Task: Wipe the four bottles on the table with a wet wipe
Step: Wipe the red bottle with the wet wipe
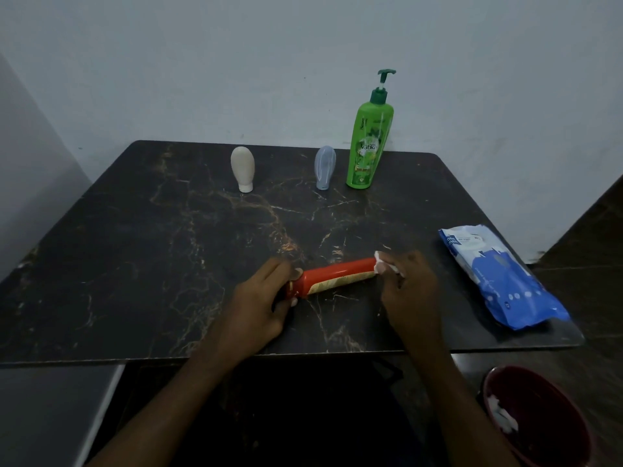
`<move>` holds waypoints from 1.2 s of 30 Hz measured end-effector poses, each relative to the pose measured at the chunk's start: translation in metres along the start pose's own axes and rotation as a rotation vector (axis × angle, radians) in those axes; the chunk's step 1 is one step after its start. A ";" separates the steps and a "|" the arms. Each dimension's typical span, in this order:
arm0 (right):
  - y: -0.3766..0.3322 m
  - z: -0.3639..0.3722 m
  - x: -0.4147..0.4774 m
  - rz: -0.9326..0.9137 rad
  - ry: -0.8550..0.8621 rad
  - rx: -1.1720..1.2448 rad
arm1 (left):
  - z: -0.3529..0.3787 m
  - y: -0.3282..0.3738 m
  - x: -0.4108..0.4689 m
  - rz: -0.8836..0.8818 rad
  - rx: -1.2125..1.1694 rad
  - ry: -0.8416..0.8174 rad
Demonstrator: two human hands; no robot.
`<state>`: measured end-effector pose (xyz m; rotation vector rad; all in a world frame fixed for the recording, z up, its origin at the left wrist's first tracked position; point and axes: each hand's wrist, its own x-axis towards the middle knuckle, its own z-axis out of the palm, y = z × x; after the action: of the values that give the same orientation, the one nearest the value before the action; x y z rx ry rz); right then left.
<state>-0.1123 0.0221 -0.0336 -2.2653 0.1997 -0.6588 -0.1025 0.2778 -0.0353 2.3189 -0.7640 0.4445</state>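
I see the red bottle [337, 274] lying on its side over the near part of the table [135, 247], perhaps resting on it. My left hand [259, 308] grips the bottle's cap end; my right hand [408, 288] pinches a wet wipe [382, 262] against its other end.

Left hand [259, 298] grips red bottle [337, 276]; right hand [408, 281] presses wipe [382, 262] on end.
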 end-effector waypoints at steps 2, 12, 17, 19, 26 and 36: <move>-0.001 0.005 -0.004 0.012 0.003 -0.005 | 0.000 -0.001 0.001 0.042 0.014 0.016; -0.067 0.043 -0.062 -0.273 -0.117 -0.030 | -0.002 0.000 0.003 0.055 -0.049 -0.070; -0.050 0.034 -0.050 -0.286 -0.155 -0.062 | -0.004 -0.001 0.004 0.057 -0.051 -0.091; -0.029 0.023 -0.029 -0.188 -0.127 -0.047 | -0.004 -0.001 0.004 0.055 -0.054 -0.101; -0.016 0.015 -0.008 -0.049 -0.059 -0.040 | -0.005 0.000 0.005 0.024 -0.051 -0.108; -0.034 0.027 -0.032 -0.273 -0.130 -0.048 | -0.006 -0.002 0.004 0.019 -0.113 -0.075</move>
<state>-0.1278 0.0742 -0.0383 -2.3951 -0.1615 -0.6472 -0.0993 0.2815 -0.0301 2.2344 -0.8263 0.3159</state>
